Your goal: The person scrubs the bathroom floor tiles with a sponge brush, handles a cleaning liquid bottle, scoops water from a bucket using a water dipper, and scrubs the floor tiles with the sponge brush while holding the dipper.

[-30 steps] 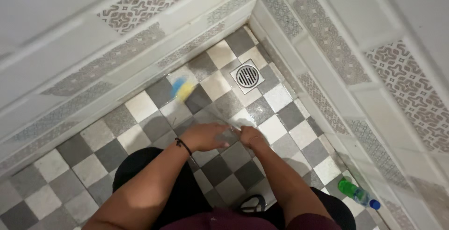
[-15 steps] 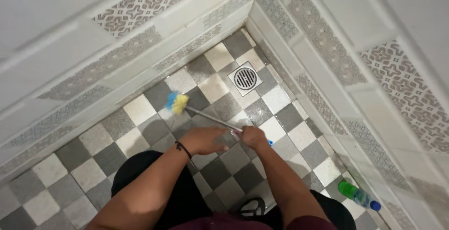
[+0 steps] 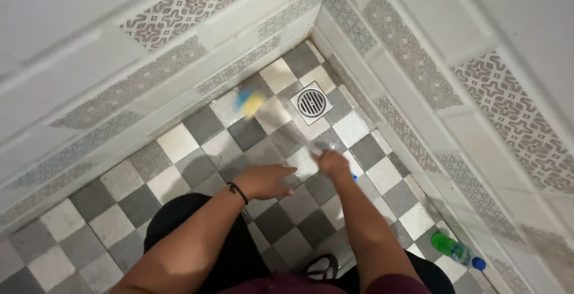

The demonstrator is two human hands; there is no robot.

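Both fists, left hand [image 3: 266, 180] and right hand [image 3: 333, 163], clamp the brush [image 3: 251, 102]; head's swung from 10 to 12 o'clock, nearer the drain [image 3: 311, 102].

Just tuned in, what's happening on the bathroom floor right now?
A person stands over a grey and white checkered tile floor in a tiled corner, working a long-handled brush. The right hand grips the handle; the left hand, with a black band at the wrist, sits beside it. The blue and yellow brush head is blurred, on the tiles near the wall, left of the round floor drain. A green bottle lies by the right wall.
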